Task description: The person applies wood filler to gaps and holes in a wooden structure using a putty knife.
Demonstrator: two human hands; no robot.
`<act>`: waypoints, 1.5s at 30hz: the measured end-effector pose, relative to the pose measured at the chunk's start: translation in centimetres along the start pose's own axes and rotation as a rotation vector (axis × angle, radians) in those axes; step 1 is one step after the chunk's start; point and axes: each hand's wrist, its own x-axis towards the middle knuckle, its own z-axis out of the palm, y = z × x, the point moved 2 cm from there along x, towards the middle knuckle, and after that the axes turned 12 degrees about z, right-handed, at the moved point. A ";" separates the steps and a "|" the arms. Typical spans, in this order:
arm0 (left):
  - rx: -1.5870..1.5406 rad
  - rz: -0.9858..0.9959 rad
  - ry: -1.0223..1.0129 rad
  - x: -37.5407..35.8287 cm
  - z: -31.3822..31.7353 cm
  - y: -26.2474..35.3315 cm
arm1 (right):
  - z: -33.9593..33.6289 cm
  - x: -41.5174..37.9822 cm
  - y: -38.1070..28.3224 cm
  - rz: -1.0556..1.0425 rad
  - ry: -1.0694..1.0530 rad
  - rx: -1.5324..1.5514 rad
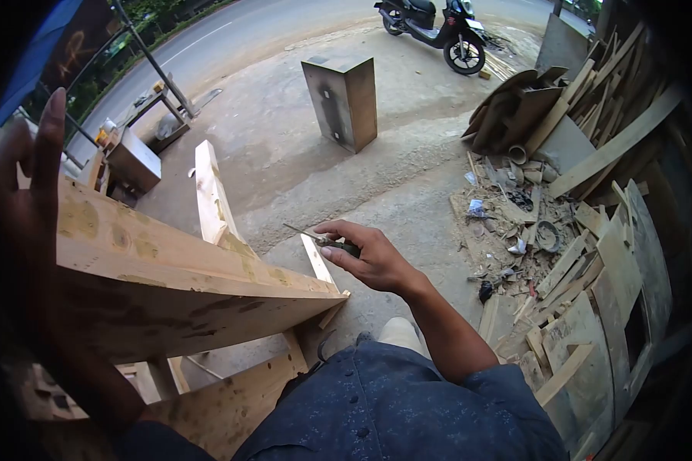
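Note:
My right hand (pixel 369 257) is closed around a small dark-handled tool (pixel 344 247), whose thin metal tip points up and left, near the end of a large wooden board. My left hand (pixel 27 177) is raised at the far left, in shadow, with its fingers stretched up and apart and nothing seen in it. Between the hands runs the wooden board (pixel 177 257), stained with brown patches along its pale edge. A pale wooden leg (pixel 211 188) sticks up behind it. Another plank (pixel 238 399) lies below.
A wooden box-like piece (pixel 350 107) stands on the concrete ahead. Scrap wood (pixel 603 261) and debris (pixel 515 223) cover the right side. A motorbike (pixel 438 31) is parked by the road. A metal box (pixel 134 160) and a low table (pixel 158 107) stand at the left.

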 end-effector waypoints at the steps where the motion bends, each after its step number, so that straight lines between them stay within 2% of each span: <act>1: -0.160 -0.113 -0.152 -1.1 0.8 -0.5 | -0.3 -1.3 -0.5 0.005 0.028 -0.009; 2: -0.294 -0.245 -0.298 -2.3 1.5 -1.1 | -0.6 -2.6 -1.1 -0.011 0.078 -0.036; 3: -0.308 -0.234 -0.272 -3.5 2.5 -2.4 | -0.9 -3.7 -1.7 -0.029 0.131 -0.062; 5: -0.142 -0.153 -0.432 -3.3 4.3 -3.4 | -1.1 -5.8 -2.2 -0.066 0.238 -0.017; 6: -0.185 -0.110 -0.377 -1.9 3.3 -2.3 | -1.1 -6.9 -2.2 -0.038 0.240 0.032; 8: 0.033 0.003 -0.054 -0.1 -1.0 0.1 | -0.7 -10.1 -1.6 -0.049 0.325 0.074; 10: 0.072 -0.047 -0.063 0.2 -1.6 0.7 | 0.6 -13.6 -0.7 -0.075 0.404 0.070; 11: -0.027 -0.016 -0.046 -1.6 1.9 -1.3 | 1.3 -15.5 -0.4 -0.068 0.412 0.082; 12: 0.178 0.122 0.152 -2.3 4.6 -3.3 | 1.8 -17.5 -0.2 -0.050 0.445 0.102; 13: 0.185 0.020 -0.013 -1.5 3.4 -2.2 | 2.9 -19.7 0.1 -0.032 0.462 0.137; 15: 0.150 0.004 0.013 -1.5 4.4 -2.6 | 4.2 -23.7 0.1 -0.016 0.527 0.174; 17: 0.212 0.043 -0.021 -1.8 5.4 -3.0 | 5.1 -27.9 -2.0 0.067 0.494 0.210; 18: 0.200 0.048 -0.017 -1.5 5.0 -2.6 | 4.7 -30.3 -3.3 0.093 0.494 0.135; 22: 0.091 -0.068 -0.221 -0.5 3.9 -1.8 | 1.9 -40.9 -6.4 0.123 0.694 -0.203; 23: 0.069 -0.097 -0.275 -0.8 3.9 -2.2 | 0.6 -44.0 -7.4 0.281 0.704 -0.204; 24: 0.107 -0.083 -0.310 -1.3 6.0 -3.1 | -0.5 -46.7 -7.1 0.376 0.800 -0.438; 25: 0.121 -0.081 -0.304 -1.5 6.5 -3.3 | -1.6 -49.4 -7.3 0.536 0.856 -0.583; 26: 0.132 -0.079 -0.284 -1.6 6.2 -3.3 | -2.4 -51.8 -6.9 0.606 0.913 -0.698; 28: 0.153 -0.052 -0.225 -1.4 5.0 -2.8 | -3.5 -54.6 -6.6 1.030 0.700 -0.877; 32: 0.193 -0.001 -0.108 -0.5 2.3 -1.2 | -2.3 -55.3 -0.6 1.201 0.232 -0.988; 33: 0.198 0.010 -0.092 -0.4 1.9 -1.0 | -1.9 -54.8 0.9 1.199 0.229 -0.989; 35: 0.206 0.021 -0.072 -0.3 1.3 -0.7 | -0.7 -53.9 4.3 1.204 0.059 -1.010; 38: 0.219 0.033 -0.055 -0.5 0.5 -0.5 | 0.6 -53.6 8.9 1.155 0.009 -0.994; 41: 0.250 0.071 -0.039 -0.4 -0.1 -0.2 | 0.6 -53.6 9.3 1.097 -0.006 -0.965; 45: 0.215 0.061 -0.046 -0.2 -1.3 0.5 | -1.9 -54.3 6.6 1.073 -0.059 -0.889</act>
